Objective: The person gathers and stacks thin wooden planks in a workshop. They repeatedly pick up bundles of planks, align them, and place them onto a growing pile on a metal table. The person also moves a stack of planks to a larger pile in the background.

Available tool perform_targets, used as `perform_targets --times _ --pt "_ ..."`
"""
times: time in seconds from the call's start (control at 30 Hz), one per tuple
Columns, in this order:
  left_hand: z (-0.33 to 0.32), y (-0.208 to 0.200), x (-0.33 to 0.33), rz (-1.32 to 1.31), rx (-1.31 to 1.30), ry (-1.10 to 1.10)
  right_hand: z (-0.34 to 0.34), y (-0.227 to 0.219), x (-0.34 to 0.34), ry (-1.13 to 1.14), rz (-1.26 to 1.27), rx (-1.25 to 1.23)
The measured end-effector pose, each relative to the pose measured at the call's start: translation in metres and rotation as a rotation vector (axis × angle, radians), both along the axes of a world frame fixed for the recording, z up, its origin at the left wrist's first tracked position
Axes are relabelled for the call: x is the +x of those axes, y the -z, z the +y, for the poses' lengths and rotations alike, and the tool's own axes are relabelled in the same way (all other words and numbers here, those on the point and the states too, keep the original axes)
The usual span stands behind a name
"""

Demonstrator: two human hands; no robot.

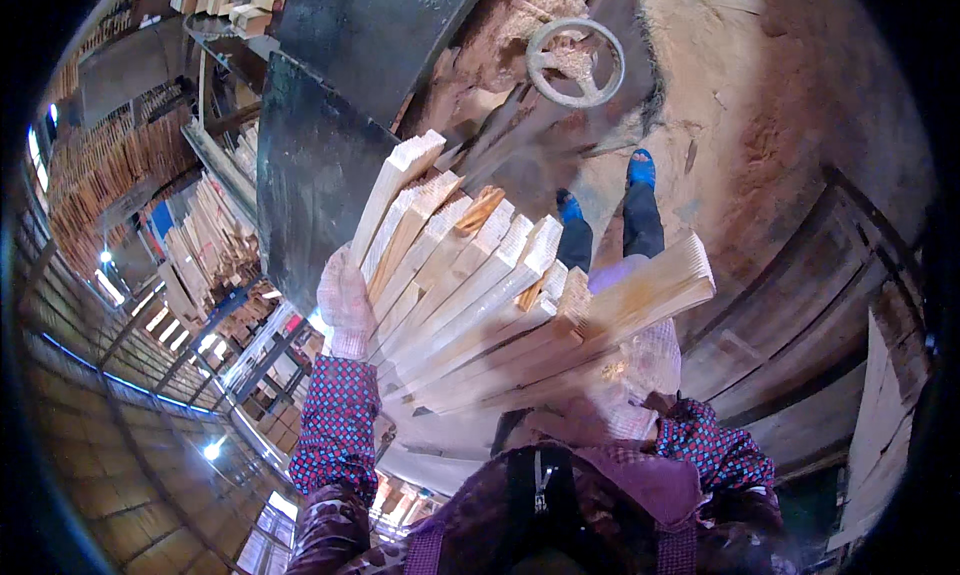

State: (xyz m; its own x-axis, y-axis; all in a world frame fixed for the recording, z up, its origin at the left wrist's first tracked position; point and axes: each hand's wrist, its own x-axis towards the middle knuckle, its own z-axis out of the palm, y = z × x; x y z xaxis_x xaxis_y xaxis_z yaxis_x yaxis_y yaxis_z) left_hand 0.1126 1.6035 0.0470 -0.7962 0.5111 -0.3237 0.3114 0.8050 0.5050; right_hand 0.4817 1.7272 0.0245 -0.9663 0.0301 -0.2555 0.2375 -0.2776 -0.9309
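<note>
A bundle of pale wooden boards point(460, 285) spans the space in front of my body, their finger-jointed, toothed ends pointing up and away. My left hand point(345, 300), in a light knitted glove, presses against the bundle's left side with its fingers closed along the outermost board. On the other side, my gloved right hand point(640, 375) grips the bundle from the right and below; boards hide part of its fingers. One wider board point(650, 290) slants out to the right above that hand. A few ends show darker brown wood.
A dark metal machine panel point(310, 175) stands to the left, beside a large dark tabletop point(375, 35). A grey handwheel point(575, 63) sits ahead over sawdust-covered ground. Short wood blocks point(250, 10) lie at the far left. Stacked boards point(205, 240) are further left; a curved wooden structure point(800, 315) is at right.
</note>
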Motion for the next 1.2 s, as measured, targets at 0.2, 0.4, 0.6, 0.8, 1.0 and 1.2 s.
perform_targets --times 0.2,0.4,0.6,0.8,1.0,1.2 --pt "-0.009 0.010 0.002 -0.238 0.371 -0.219 0.000 -0.011 0.020 -0.062 -0.037 -0.026" --pt "0.030 -0.024 0.018 0.246 -0.166 0.450 0.102 -0.066 -0.039 0.138 -0.235 -0.027" --pt "0.036 -0.033 0.020 0.131 -0.248 0.357 0.146 -0.078 -0.081 0.442 -0.182 0.664" --pt "0.037 -0.030 0.016 0.181 -0.201 0.384 0.136 -0.042 -0.112 0.155 -0.418 1.051" --pt "0.032 -0.024 0.015 0.235 -0.189 0.409 0.133 -0.042 -0.115 0.085 -0.376 1.053" --pt "0.033 -0.026 0.017 0.268 -0.168 0.403 0.143 -0.034 -0.127 0.368 -0.182 1.099"
